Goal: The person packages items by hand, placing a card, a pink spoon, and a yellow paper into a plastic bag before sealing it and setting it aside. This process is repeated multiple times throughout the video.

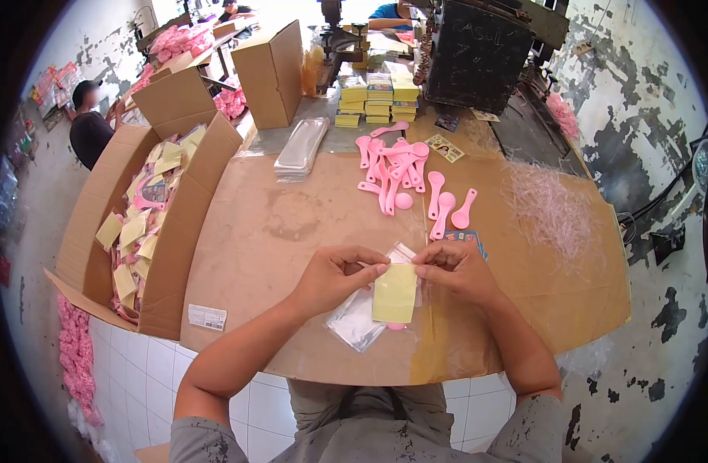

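Observation:
My left hand (340, 276) and my right hand (459, 272) pinch the top of a small clear bag on either side, in front of me over the table. Inside it shows a pale yellow card (395, 295), and a bit of a pink spoon (396, 326) peeks out below the card. Beneath and to the left lie loose clear plastic bags (356, 321). Just beyond my right hand are blue printed cards (471, 240), partly covered. Several pink scoop spoons (404, 166) lie in a loose pile farther back, a few apart on the right.
An open carton (168, 255) at left holds many bagged yellow cards and pink pieces. A stack of clear bags (301, 150) lies behind, near yellow card stacks (378, 99). Shredded clear strips (550, 208) spread at right. A black machine (477, 54) stands at the back; a person (91, 127) is far left.

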